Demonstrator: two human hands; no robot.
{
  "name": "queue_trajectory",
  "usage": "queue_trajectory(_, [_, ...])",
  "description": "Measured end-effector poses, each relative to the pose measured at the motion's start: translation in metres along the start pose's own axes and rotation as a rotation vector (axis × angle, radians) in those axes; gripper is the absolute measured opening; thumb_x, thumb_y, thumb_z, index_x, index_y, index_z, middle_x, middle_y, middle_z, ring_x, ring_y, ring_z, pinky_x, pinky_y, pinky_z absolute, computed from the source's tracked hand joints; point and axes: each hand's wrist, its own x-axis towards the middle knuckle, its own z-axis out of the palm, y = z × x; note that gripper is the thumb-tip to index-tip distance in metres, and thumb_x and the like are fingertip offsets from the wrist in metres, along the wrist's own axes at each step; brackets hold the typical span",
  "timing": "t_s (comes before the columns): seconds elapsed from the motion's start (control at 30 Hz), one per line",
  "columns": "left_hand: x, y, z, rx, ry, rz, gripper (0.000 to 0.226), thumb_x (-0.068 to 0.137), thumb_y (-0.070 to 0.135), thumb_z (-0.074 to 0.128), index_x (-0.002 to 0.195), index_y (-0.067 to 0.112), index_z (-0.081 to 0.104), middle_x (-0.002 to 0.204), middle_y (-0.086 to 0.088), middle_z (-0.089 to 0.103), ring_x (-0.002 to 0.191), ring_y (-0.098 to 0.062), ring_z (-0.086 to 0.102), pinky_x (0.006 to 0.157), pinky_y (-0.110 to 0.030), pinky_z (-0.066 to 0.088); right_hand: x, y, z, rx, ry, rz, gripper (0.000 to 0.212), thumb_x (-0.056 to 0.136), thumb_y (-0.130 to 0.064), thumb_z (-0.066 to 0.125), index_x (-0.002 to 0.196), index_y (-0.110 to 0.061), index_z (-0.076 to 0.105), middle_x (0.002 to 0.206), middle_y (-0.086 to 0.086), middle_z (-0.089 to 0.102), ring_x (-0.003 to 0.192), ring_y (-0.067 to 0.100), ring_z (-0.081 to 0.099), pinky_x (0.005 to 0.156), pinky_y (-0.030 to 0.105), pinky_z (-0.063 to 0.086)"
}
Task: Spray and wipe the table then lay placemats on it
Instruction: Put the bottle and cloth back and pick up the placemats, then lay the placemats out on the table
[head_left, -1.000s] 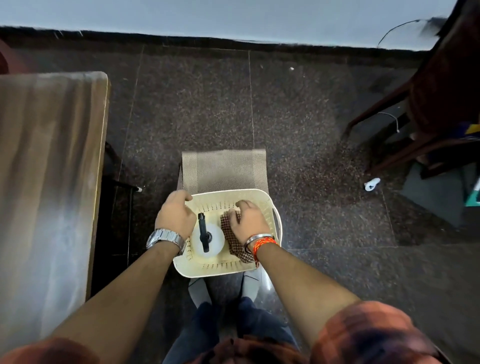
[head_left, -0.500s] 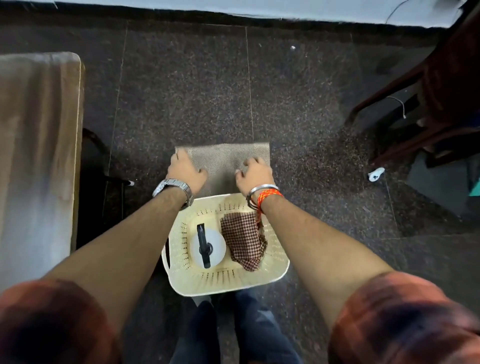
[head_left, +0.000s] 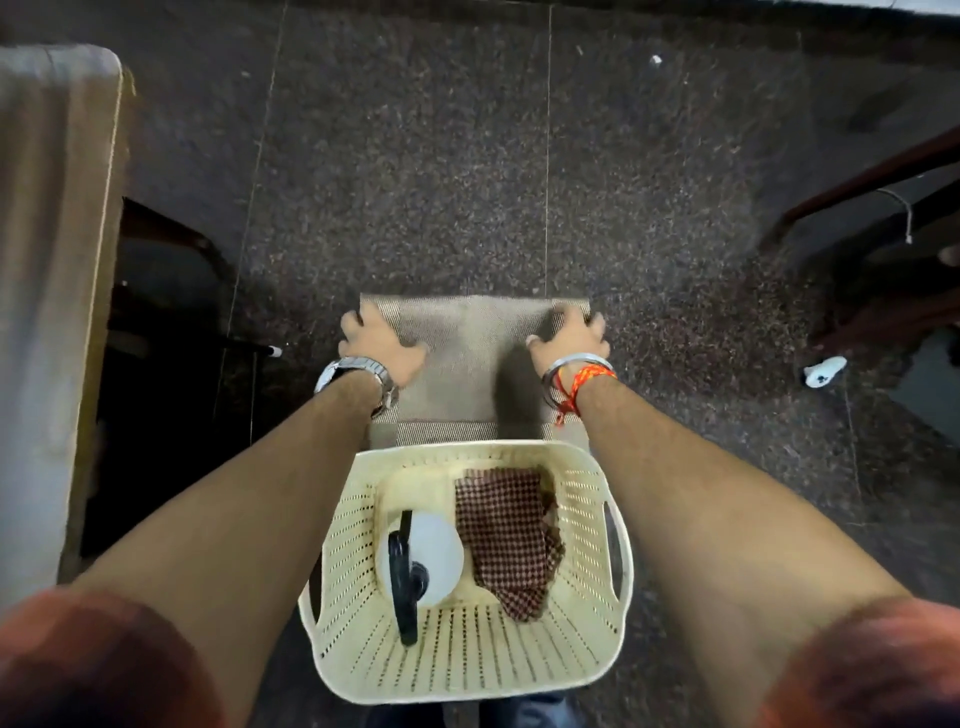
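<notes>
Past the basket (head_left: 470, 448), our left hand (head_left: 376, 340) and right hand (head_left: 569, 338) lie splayed on the far corners of the placemats (head_left: 467, 332) on the floor (head_left: 415, 182); whether either grip clasps an edge, we cannot tell.

The placemat (head_left: 467, 353) is beige weave with a striped border. The basket (head_left: 467, 670) is cream. In it, the cloth (head_left: 506, 530) is maroon-and-white check, and the spray bottle (head_left: 441, 556) is white with a black trigger. The floor (head_left: 415, 156) is dark and speckled. The desk (head_left: 47, 260) at left is pale brown.
</notes>
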Motion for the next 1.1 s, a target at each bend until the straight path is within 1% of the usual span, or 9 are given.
queue_trajectory(0.17, [0.009,-0.003,0.004,-0.107,-0.006,0.005,0.091,0.083,0.039,0.075,0.152,0.008,0.025,0.153,-0.018,0.029,0.133,-0.038,0.042,0.109,-0.041,0.036,0.005,0.004,0.001,0.100,0.119,-0.071,0.045,0.084,-0.020,0.064,0.127,-0.014,0.051,0.130,0.021,0.047,0.117,0.039,0.049,0.101,0.035,0.039])
queue_trajectory(0.3, [-0.007,0.006,0.004,-0.168,0.217,0.045,0.044,0.083,0.026,0.075,0.119,0.014,0.053,0.129,-0.016,0.047,0.115,-0.039,0.051,0.097,-0.040,0.042,-0.017,-0.004,-0.009,0.185,0.344,-0.127,0.036,0.082,-0.017,0.066,0.113,-0.011,0.049,0.110,0.015,0.060,0.104,0.036,0.057,0.087,0.039,0.045])
queue_trajectory(0.4, [-0.028,0.017,-0.006,-0.226,0.254,0.194,0.022,0.082,0.003,0.066,0.099,0.015,0.060,0.095,-0.012,0.061,0.081,-0.026,0.061,0.077,-0.030,0.047,-0.039,-0.021,-0.018,0.300,0.313,-0.198,0.054,0.082,-0.010,0.063,0.130,-0.013,0.039,0.105,0.014,0.063,0.098,0.032,0.060,0.085,0.034,0.045])
queue_trajectory(0.5, [-0.060,0.033,-0.023,-0.294,0.262,0.264,0.040,0.081,-0.004,0.057,0.110,0.022,0.064,0.097,-0.010,0.067,0.073,-0.022,0.059,0.070,-0.023,0.045,-0.069,-0.048,-0.027,0.313,0.317,-0.348,0.050,0.085,-0.005,0.056,0.134,-0.010,0.046,0.117,0.017,0.056,0.106,0.030,0.055,0.089,0.022,0.033])
queue_trajectory(0.63, [-0.109,0.037,-0.068,-0.424,0.390,0.321,0.061,0.079,-0.004,0.056,0.132,0.023,0.055,0.112,-0.010,0.068,0.092,-0.032,0.064,0.091,-0.032,0.050,-0.129,-0.091,-0.049,0.445,0.418,-0.521,0.038,0.085,0.001,0.054,0.122,-0.006,0.053,0.117,0.014,0.053,0.104,0.027,0.054,0.085,0.012,0.029])
queue_trajectory(0.73, [-0.153,0.018,-0.123,-0.507,0.549,0.293,0.067,0.078,-0.002,0.057,0.139,0.025,0.050,0.111,-0.007,0.068,0.088,-0.026,0.063,0.091,-0.028,0.049,-0.183,-0.127,-0.064,0.545,0.432,-0.687,0.041,0.082,0.002,0.055,0.123,-0.006,0.053,0.119,0.010,0.055,0.108,0.021,0.053,0.088,0.003,0.023])
queue_trajectory(0.83, [-0.198,-0.018,-0.178,-0.578,0.695,0.235,0.070,0.079,-0.002,0.057,0.143,0.025,0.047,0.110,0.002,0.063,0.095,-0.017,0.059,0.093,-0.019,0.041,-0.238,-0.161,-0.070,0.578,0.385,-0.869,0.044,0.080,0.000,0.056,0.123,-0.008,0.053,0.121,0.006,0.056,0.112,0.017,0.052,0.094,0.008,0.028])
queue_trajectory(0.93, [-0.247,-0.065,-0.230,-0.606,0.837,0.204,0.068,0.076,-0.001,0.059,0.139,0.023,0.051,0.097,0.003,0.062,0.081,-0.016,0.056,0.079,-0.017,0.040,-0.299,-0.191,-0.070,0.620,0.291,-0.965,0.045,0.078,-0.001,0.057,0.122,-0.012,0.055,0.121,0.002,0.057,0.111,0.013,0.052,0.095,0.008,0.030])
queue_trajectory(1.1, [-0.335,-0.168,-0.283,-0.660,1.046,0.080,0.054,0.074,0.009,0.069,0.126,0.023,0.061,0.095,0.003,0.067,0.081,-0.015,0.057,0.075,-0.014,0.036,-0.411,-0.221,-0.034,0.657,0.108,-1.130,0.038,0.074,-0.009,0.064,0.110,-0.017,0.059,0.109,-0.002,0.063,0.100,0.016,0.058,0.095,0.029,0.044])
